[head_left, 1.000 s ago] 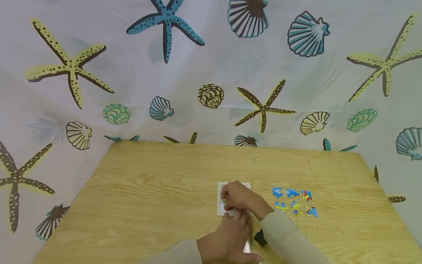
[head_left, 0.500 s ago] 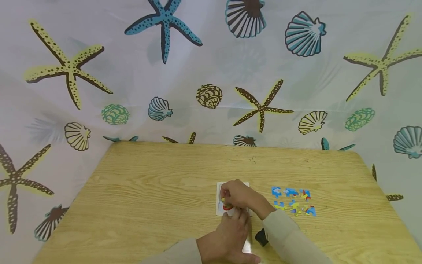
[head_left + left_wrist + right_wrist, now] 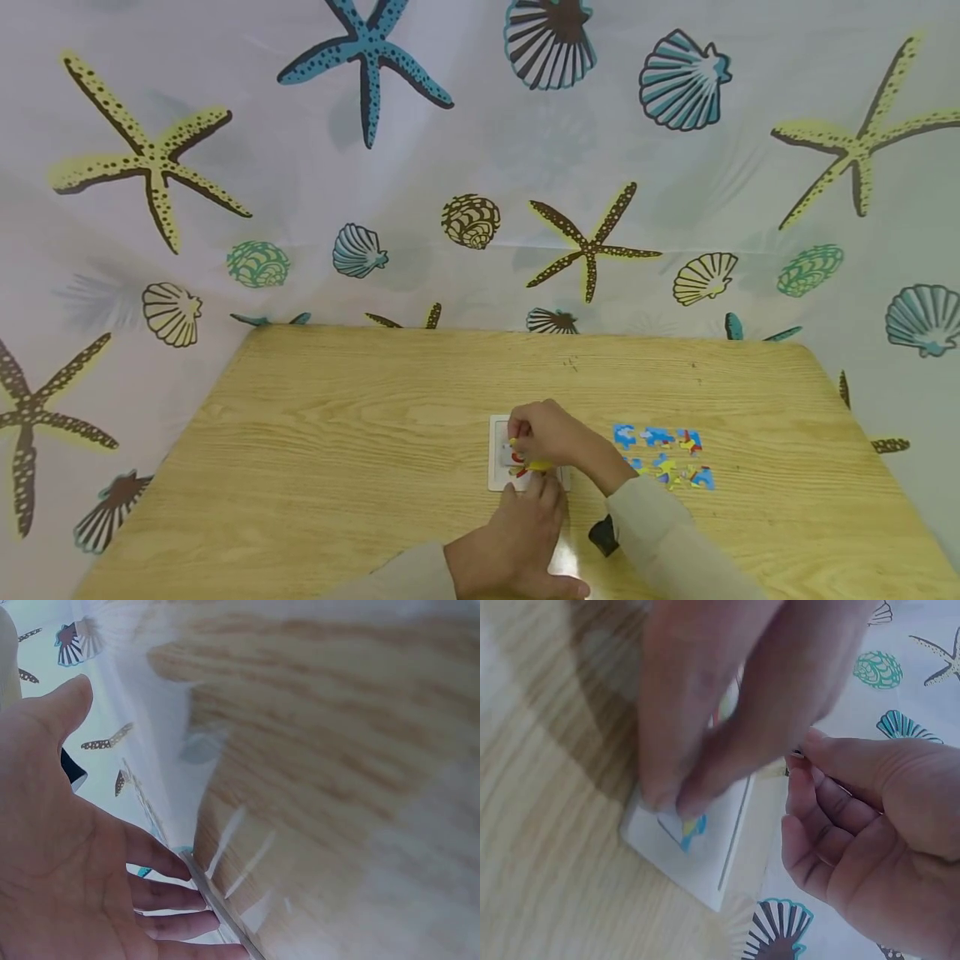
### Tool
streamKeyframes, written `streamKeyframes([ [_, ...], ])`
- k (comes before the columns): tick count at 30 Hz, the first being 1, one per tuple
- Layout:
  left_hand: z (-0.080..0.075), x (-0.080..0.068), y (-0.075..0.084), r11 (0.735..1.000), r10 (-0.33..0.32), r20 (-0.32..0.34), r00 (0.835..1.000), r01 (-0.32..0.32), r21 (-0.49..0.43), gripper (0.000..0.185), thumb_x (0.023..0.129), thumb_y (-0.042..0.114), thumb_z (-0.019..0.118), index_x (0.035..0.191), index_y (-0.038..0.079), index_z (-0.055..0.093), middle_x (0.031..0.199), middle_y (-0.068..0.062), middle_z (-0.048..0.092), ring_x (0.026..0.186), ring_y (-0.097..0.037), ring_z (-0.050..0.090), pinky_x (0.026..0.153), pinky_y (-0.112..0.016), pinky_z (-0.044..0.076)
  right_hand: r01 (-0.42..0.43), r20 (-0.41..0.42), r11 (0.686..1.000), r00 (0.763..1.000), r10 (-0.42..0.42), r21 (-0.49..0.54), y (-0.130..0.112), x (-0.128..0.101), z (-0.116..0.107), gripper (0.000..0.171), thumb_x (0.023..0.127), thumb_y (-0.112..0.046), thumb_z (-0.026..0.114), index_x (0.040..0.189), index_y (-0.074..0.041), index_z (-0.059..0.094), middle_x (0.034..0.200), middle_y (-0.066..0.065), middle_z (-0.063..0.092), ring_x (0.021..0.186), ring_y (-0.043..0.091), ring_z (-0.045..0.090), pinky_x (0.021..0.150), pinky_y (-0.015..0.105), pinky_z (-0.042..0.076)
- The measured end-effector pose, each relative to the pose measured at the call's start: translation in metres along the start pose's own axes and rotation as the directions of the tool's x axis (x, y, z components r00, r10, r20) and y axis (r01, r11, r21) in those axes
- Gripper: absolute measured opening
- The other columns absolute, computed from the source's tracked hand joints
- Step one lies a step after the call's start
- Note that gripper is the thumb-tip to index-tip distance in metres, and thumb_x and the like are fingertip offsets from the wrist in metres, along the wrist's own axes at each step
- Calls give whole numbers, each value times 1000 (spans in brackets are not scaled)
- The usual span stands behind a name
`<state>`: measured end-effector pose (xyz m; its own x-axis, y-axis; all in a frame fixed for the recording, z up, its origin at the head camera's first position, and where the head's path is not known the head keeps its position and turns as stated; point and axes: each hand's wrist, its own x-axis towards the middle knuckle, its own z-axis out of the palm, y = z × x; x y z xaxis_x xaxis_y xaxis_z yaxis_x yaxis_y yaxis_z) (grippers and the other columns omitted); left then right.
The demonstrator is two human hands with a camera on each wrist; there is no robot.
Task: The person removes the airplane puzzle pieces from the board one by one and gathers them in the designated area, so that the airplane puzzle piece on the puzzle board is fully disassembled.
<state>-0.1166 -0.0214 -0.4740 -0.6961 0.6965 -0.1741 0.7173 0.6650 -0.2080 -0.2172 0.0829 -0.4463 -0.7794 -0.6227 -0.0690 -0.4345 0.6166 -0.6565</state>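
Pinching a small yellow-and-red puzzle piece [image 3: 529, 464], the right hand [image 3: 546, 433] sits over the white puzzle tray [image 3: 497, 475] in the head view, fingertips curled down onto it. Piece is at the tray's near half, just above the tray surface or touching it; can't tell which. Left hand [image 3: 517, 533] lies flat-ish on the wooden table [image 3: 337, 450] just below the tray, fingertips at the tray's near edge, fingers relaxed and holding nothing. Loose puzzle pieces [image 3: 660, 457], blue/yellow/red, lie in two rows to the right of the tray, apart from both hands. Small black object [image 3: 602, 536] sits near the right sleeve [image 3: 660, 542]. Seashell-print curtain [image 3: 480, 167] hangs behind the table.

Left wrist view: left hand [image 3: 67, 855] shows palm open, fingers extended and loosely spread, fingertips resting against a thin pale edge [image 3: 217, 907], probably the tray's. Table [image 3: 337, 750] grain is blurred. Nothing is gripped.

Right wrist view: right-hand fingers [image 3: 705, 697] press down together on the white tray [image 3: 705, 855]; a bit of yellow and blue print [image 3: 690, 825] shows under the fingertips. Piece itself is mostly hidden by the fingers. Left hand [image 3: 870, 840] is just beside the tray's edge, fingers gently bent, holding nothing.
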Motion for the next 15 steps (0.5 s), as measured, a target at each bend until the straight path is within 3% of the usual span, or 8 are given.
streamKeyframes([
  [7, 2, 2, 1, 1000, -6, -1, 1000, 6, -17, 111, 63, 85, 7, 133, 3, 35, 135, -16, 29, 119, -30, 29, 76, -47, 41, -4, -49, 1000, 999, 4, 6, 9, -7, -16, 6, 82, -3, 60, 78, -7, 58, 72, 0, 57, 64, 9, 51, 57, 23, 43],
  [15, 2, 1, 1, 999, -20, -7, 1000, 20, -27, 112, 63, 86, 11, 132, 1, 36, 134, -17, 31, 118, -29, 32, 77, -46, 41, -70, -74, 998, 995, 70, 0, 23, -18, -36, 6, 81, -6, 62, 76, -8, 59, 70, -1, 56, 62, 9, 50, 56, 24, 42],
])
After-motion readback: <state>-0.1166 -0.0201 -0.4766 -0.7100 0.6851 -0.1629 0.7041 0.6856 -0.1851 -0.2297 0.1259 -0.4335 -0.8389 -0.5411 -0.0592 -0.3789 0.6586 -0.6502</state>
